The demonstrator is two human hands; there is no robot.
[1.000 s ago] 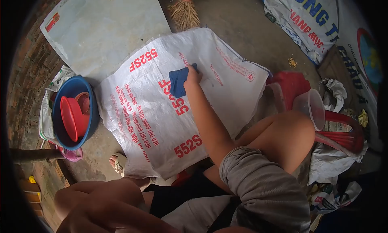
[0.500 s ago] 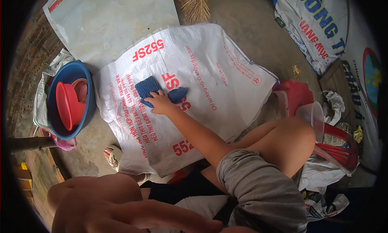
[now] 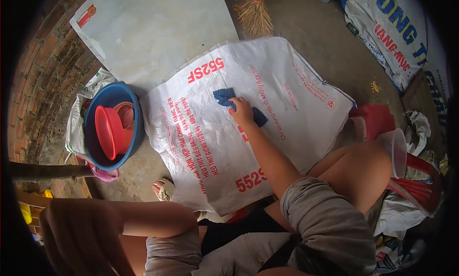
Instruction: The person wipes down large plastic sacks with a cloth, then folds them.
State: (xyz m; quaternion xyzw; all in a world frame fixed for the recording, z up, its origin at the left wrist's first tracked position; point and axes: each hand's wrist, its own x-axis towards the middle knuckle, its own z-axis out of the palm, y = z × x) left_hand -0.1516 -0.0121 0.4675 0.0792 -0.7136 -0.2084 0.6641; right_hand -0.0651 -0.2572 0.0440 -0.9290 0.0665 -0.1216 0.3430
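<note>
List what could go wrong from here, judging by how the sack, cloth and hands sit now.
The white sack could wrinkle or slide under the blue cloth, since only the right hand is on it; the left hand is away from it.
A sandaled foot at the sack's near edge might catch it.
The blue basin sits close beside the sack and might be bumped if the sack shifts.

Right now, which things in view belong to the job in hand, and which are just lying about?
In use:
- blue cloth, under the right hand
- white printed sack, spread beneath it

Lying about:
- blue basin
- red basin
- straw broom
- pale board
</note>
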